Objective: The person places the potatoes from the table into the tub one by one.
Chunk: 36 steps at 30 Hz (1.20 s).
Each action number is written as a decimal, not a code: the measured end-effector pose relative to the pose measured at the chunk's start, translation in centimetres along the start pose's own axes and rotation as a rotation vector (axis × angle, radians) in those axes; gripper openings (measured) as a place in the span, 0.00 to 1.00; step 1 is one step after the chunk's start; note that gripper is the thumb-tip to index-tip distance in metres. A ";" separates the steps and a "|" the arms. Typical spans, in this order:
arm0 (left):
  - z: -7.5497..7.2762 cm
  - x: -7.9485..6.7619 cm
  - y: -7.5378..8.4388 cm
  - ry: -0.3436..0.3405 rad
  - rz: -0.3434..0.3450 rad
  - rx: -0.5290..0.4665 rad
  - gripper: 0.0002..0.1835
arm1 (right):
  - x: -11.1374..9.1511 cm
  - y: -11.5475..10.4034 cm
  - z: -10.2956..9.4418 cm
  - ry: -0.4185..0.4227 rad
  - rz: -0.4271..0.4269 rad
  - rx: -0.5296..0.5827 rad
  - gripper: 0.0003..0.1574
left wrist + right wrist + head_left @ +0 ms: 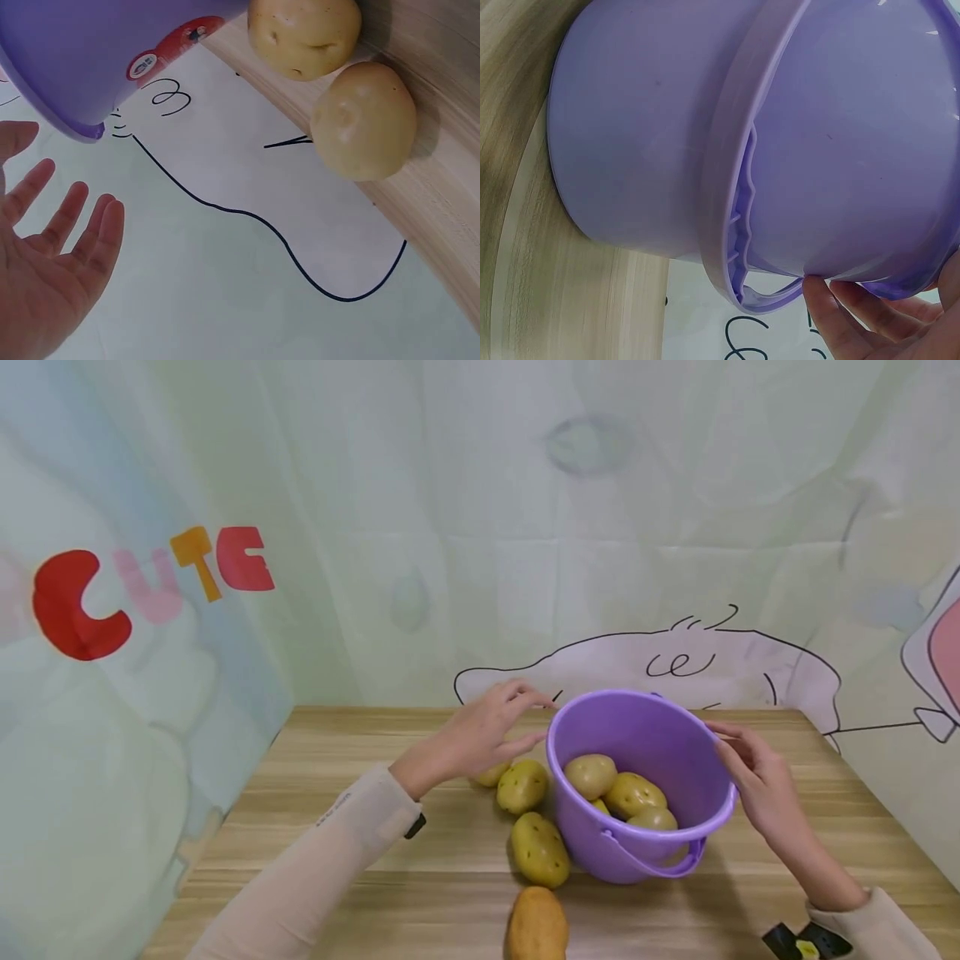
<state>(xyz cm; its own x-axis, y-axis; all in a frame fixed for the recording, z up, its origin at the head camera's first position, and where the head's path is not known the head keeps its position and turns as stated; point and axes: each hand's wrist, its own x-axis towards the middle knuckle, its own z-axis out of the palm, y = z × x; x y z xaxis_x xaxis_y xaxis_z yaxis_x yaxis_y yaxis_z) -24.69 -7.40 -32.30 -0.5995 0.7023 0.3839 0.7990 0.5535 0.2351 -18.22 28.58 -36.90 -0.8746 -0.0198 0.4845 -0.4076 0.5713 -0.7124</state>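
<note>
A purple bucket (622,852) stands on the table, its mouth turned toward me and several potatoes (633,795) inside. My right hand (768,785) holds the bucket's right rim; in the right wrist view its fingertips (821,296) touch the outer wall just under the rim. On the other side, my left hand (487,727) hovers by the left rim with fingers spread and nothing in it. The left wrist view shows that hand (52,262) apart from the bucket (97,52). The bucket's handle (724,172) hangs down on the near side.
Left of the bucket lie several loose potatoes, among them one (523,787) below my left hand and another (538,850) against the bucket. An orange-brown, potato-like root (538,925) lies at the front of the wooden table (405,893). A printed curtain (420,568) hangs behind.
</note>
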 end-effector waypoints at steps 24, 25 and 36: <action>0.7 -0.9 -2.4 -0.114 -0.164 0.002 0.23 | 0.2 -0.1 -0.1 -0.017 0.018 -0.007 0.21; 0.8 -0.9 -2.6 -0.119 -0.173 0.002 0.23 | 0.2 -0.1 -0.1 -0.018 0.021 -0.006 0.22; 1.6 -1.0 -4.0 -0.170 -0.251 0.003 0.25 | 0.5 0.3 0.0 -0.020 0.043 0.007 0.22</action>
<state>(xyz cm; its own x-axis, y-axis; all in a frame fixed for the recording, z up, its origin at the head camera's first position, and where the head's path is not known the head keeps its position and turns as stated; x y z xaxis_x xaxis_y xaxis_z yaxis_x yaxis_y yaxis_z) -27.38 -9.63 -35.11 -0.7774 0.6086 0.1587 0.6252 0.7200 0.3013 -18.75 28.76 -36.88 -0.8966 -0.0118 0.4427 -0.3708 0.5667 -0.7358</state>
